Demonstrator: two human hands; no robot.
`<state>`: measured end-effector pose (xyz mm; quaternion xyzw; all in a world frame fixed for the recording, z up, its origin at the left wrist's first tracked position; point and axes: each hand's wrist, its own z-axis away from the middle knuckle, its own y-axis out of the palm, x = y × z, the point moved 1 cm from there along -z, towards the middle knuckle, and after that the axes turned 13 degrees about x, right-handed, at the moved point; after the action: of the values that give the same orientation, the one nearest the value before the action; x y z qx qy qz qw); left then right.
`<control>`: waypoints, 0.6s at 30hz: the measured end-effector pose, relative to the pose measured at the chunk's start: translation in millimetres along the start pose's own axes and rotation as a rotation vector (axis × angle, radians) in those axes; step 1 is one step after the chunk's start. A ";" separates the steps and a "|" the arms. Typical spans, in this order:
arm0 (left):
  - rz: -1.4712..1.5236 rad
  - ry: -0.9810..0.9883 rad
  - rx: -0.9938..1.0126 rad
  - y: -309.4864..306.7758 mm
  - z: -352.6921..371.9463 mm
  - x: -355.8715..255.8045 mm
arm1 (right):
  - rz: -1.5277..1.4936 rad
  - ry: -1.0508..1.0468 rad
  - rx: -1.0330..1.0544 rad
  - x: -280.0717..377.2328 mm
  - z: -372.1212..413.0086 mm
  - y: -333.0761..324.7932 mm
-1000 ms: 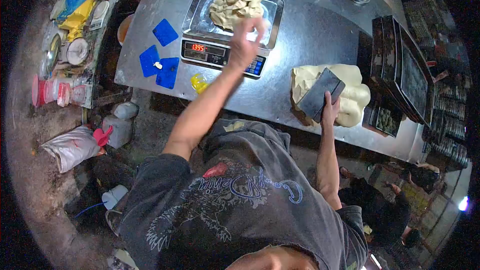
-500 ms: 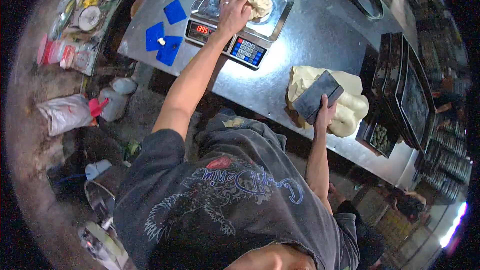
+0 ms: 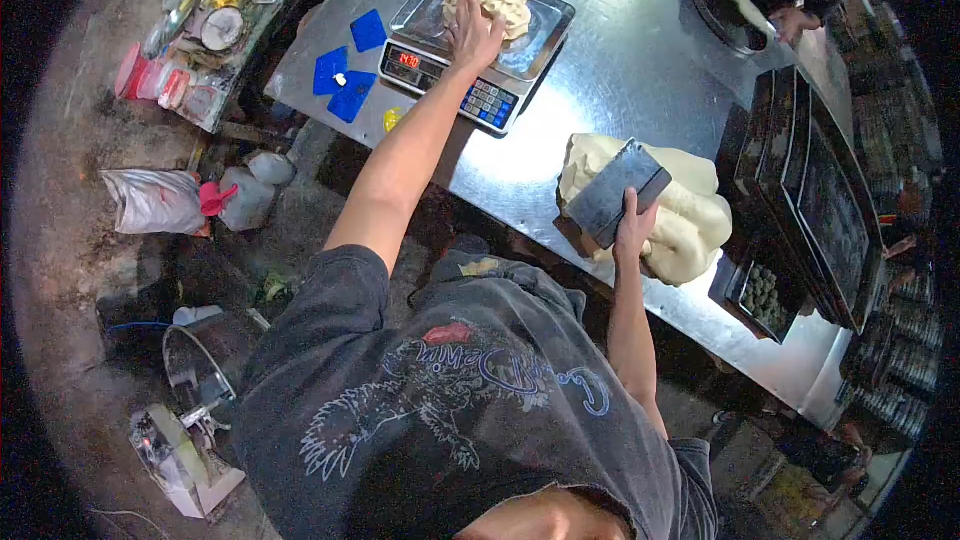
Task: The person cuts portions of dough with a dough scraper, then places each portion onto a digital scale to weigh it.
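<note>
My left hand (image 3: 474, 38) rests on the near side of a lumpy heap of dough (image 3: 503, 5), its fingers apart. That heap sits in the metal pan of a digital scale (image 3: 490, 106), whose red display appears to read 1470. In my right hand (image 3: 634, 225) is a wide, dark metal dough scraper (image 3: 617, 192), gripped by its back edge. The scraper is over the left part of a large, smooth mass of dough (image 3: 692, 208) on the steel table, hiding some of it.
Blue square pieces (image 3: 349, 95) lie left of the scale on the steel table (image 3: 620, 70). Dark baking trays (image 3: 815, 190) lean at the right, beside a small tray of dark lumps (image 3: 762, 292). Across the table, another person's hands (image 3: 790, 22) are by a round pan (image 3: 715, 15).
The scale reading has risen from 1395 to about 1470. My left fingers have drawn back toward the dough's near edge. The scraper has shifted slightly left; the other person shows more.
</note>
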<state>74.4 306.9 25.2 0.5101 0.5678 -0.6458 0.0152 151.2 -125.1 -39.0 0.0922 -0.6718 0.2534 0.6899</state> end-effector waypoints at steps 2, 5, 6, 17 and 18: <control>0.034 -0.017 0.031 1.9 4.9 0.0 | -0.051 -0.014 0.019 3.0 1.9 0.0; 0.043 0.085 -0.053 13.0 15.2 3.3 | -0.046 -0.022 0.015 -1.2 -0.6 0.7; 0.040 0.140 -0.101 18.1 19.3 4.0 | -0.031 -0.022 0.008 -3.1 -1.4 1.4; 0.436 0.374 0.849 70.1 192.2 -39.3 | 0.014 0.037 -0.093 17.2 4.3 15.1; 0.385 0.390 0.805 82.9 196.1 -43.1 | 0.033 0.036 -0.091 20.0 4.4 16.7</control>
<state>18.9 106.5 -37.7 0.6829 0.1606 -0.6919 -0.1709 138.8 -108.3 -22.7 0.0452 -0.6714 0.2356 0.7012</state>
